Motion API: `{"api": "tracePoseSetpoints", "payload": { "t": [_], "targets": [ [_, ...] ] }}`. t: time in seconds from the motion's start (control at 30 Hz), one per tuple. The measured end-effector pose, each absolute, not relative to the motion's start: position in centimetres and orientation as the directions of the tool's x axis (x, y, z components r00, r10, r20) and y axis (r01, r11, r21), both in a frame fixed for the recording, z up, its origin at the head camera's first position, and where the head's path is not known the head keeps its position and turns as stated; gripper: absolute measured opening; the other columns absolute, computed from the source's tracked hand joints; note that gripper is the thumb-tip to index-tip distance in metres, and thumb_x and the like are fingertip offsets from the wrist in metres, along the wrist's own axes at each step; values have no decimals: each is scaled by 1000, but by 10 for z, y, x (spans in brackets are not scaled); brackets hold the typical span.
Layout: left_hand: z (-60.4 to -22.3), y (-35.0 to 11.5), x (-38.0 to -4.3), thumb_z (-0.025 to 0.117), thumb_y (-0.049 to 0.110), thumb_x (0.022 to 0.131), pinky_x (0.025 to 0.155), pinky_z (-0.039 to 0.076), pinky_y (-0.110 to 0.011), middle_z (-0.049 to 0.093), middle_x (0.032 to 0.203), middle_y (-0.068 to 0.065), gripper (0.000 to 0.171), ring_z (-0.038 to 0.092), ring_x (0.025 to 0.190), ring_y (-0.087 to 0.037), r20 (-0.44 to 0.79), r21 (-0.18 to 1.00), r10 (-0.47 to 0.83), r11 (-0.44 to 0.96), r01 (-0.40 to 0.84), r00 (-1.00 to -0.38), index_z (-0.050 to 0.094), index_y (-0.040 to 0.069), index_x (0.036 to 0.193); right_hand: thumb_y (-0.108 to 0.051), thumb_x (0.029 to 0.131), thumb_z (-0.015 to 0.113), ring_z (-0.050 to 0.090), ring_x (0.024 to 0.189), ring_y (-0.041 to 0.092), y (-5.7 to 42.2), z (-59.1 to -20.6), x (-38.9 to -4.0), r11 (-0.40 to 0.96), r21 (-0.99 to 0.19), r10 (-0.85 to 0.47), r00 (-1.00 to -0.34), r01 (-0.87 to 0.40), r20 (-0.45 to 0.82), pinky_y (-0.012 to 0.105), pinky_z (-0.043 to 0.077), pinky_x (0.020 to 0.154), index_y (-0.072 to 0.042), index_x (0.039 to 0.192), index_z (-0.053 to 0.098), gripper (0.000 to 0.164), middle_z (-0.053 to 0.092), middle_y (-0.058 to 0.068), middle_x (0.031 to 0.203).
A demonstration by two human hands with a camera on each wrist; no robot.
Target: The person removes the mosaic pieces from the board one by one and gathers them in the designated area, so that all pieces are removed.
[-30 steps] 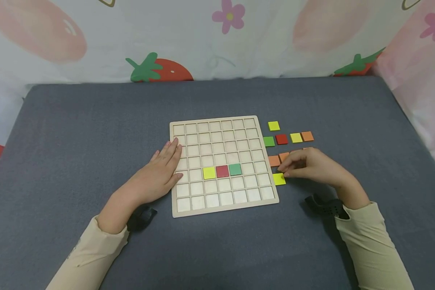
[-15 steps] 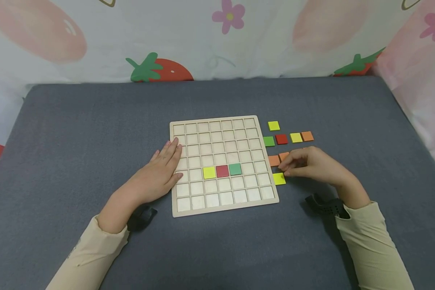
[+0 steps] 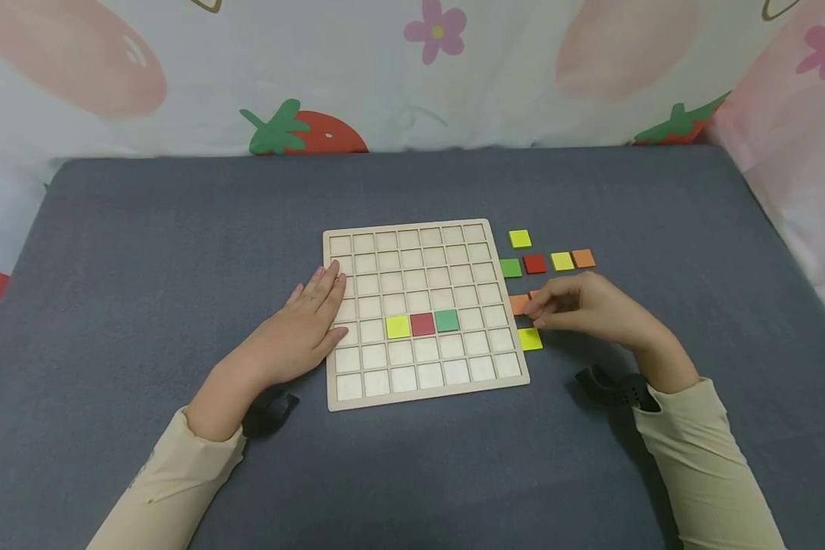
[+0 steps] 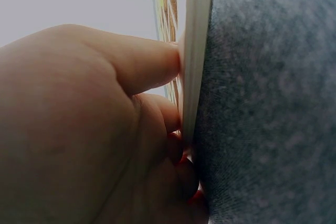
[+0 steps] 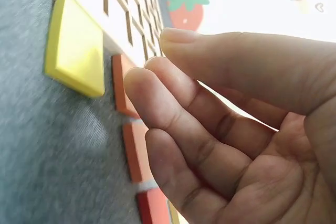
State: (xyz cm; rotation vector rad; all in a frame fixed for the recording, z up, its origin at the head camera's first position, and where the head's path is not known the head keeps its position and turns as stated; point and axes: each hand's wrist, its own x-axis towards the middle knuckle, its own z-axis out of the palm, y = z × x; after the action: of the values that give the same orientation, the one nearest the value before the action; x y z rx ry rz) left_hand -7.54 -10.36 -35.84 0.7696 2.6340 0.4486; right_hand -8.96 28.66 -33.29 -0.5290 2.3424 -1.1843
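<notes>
A wooden grid board (image 3: 328, 393) lies on the grey cloth, with a yellow tile (image 3: 397, 327), a red tile (image 3: 422, 324) and a green tile (image 3: 447, 320) side by side in its cells. My left hand (image 3: 285, 336) rests on the board's left edge, fingers straight. In the right wrist view, my right hand (image 5: 226, 124) has loosely bent fingers and nothing visible between thumb and fingertips. It hovers over orange tiles (image 5: 137, 148), partly covering them, close to a loose yellow tile (image 5: 77, 48) at the board's right edge.
Beyond my right hand lie more loose tiles: a yellow one (image 3: 519, 239), a green one (image 3: 511, 268), a dark red one (image 3: 535, 263), another yellow one (image 3: 561, 261) and an orange one (image 3: 583, 258). A strawberry-print curtain (image 3: 495, 84) hangs behind the table.
My right hand has shifted slightly left and up, covering more of the orange tiles. The left hand, board and tiles stay where they were.
</notes>
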Motion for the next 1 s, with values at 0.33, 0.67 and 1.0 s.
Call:
{"api": "tracePoseSetpoints", "payload": {
  "t": [0.33, 0.67, 1.0],
  "targets": [
    [-358, -103, -75, 42, 24, 101, 112, 10, -52, -2, 156, -21, 64, -2, 143, -33, -247, 396, 567, 799, 452, -786, 11, -7, 148, 0, 83, 70, 65, 81, 20, 265, -328, -98, 485, -868, -586, -776, -104, -235, 27, 52, 70, 3, 96, 69, 14, 68, 13, 94],
    [-359, -102, -76, 42, 24, 101, 112, 10, -52, -2, 156, -20, 65, -2, 143, -33, -246, 401, 571, 796, 454, -783, 10, -7, 148, 1, 81, 72, 64, 80, 14, 235, -329, -105, 483, -852, -645, -741, -204, -188, 27, 51, 72, 1, 93, 70, 12, 68, 9, 92],
    [-358, -101, -75, 43, 23, 100, 112, 10, -52, -1, 156, -21, 65, -1, 143, -33, -239, 406, 570, 794, 452, -786, 11, -8, 148, -2, 82, 71, 64, 79, 15, 207, -332, -112, 444, -865, -698, -695, -234, -170, 31, 52, 76, -1, 94, 71, 12, 69, 5, 90]
  ]
}}
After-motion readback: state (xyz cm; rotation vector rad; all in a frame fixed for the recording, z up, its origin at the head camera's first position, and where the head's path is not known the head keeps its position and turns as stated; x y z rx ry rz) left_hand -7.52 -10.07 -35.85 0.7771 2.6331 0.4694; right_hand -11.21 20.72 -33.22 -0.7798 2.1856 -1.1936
